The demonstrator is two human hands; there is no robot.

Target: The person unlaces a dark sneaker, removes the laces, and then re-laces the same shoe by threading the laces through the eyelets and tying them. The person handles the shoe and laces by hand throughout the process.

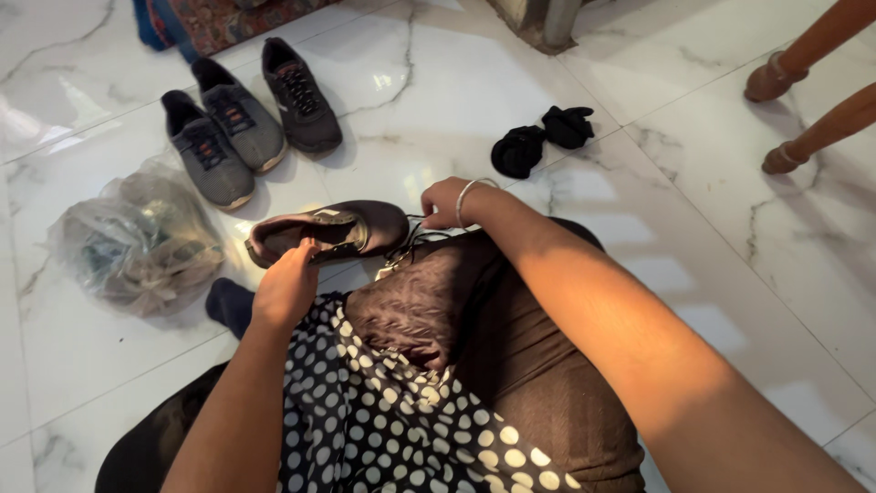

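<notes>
Plastic bag (137, 242), clear and crumpled with greyish contents that cannot be made out, lies at the far left on the white marbled floor (730, 265). Just above and to its right stand two grey sneakers (224, 137) side by side, with a black sneaker (301, 96) next to them, all three pointing toward the camera, below the edge of a patterned rug (228, 18). Near the middle, a person sits on the floor in dark brown trousers (511, 356) and a black garment with white polka dots (383, 411), holding a dark brown shoe (338, 228) on its side just above the knee. The left hand (287, 283) grips the shoe at its heel opening, fingers closed on the rim, while the foot below it wears a dark blue sock (228, 306). The right hand (447, 203), a thin bangle (465, 196) at the wrist, is at the shoe's toe end, fingers pinched together on the loose laces (411, 242) that trail off the shoe. Farther right, a pair of black socks (543, 137) lies bunched on the floor, well apart from the shoe. At the far right, two turned wooden furniture legs (803, 100) rest on the tiles.
</notes>
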